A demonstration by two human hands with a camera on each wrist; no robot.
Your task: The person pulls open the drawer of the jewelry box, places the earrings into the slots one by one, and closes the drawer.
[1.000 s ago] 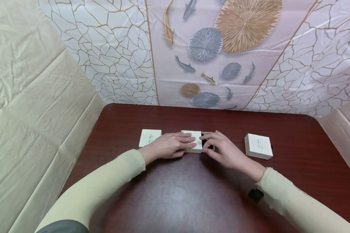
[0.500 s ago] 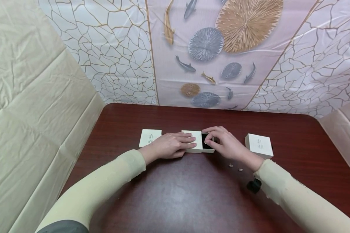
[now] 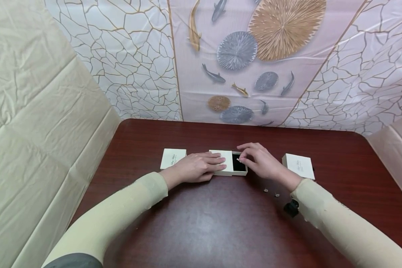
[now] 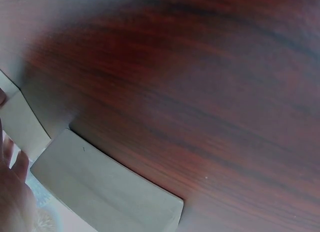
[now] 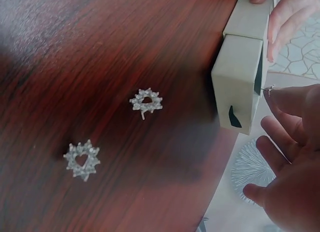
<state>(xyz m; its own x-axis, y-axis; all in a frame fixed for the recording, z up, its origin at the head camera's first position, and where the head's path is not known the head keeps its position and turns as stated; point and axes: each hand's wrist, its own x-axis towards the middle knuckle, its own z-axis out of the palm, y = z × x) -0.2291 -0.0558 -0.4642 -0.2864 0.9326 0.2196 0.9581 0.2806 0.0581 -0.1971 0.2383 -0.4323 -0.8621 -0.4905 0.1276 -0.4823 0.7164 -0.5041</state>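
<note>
The brown table (image 3: 201, 223) spread wide in front of three white boxes (image 3: 298, 163). The left hand (image 3: 202, 166) lay flat on the middle box (image 3: 229, 160), gripping nothing. Its black-lined drawer (image 3: 240, 173) stuck partway out. Curly writing (image 3: 299, 166) was too small to read. Two sparkly jewels (image 5: 145, 105) lay nearby. The right hand (image 3: 259, 162) pinched a tiny shiny piece (image 5: 269, 90) just above the drawer.

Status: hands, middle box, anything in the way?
Left hand on middle box, drawer part-open. Right hand pinches shiny piece at drawer. Two jewels on table; nothing seen blocking.
</note>
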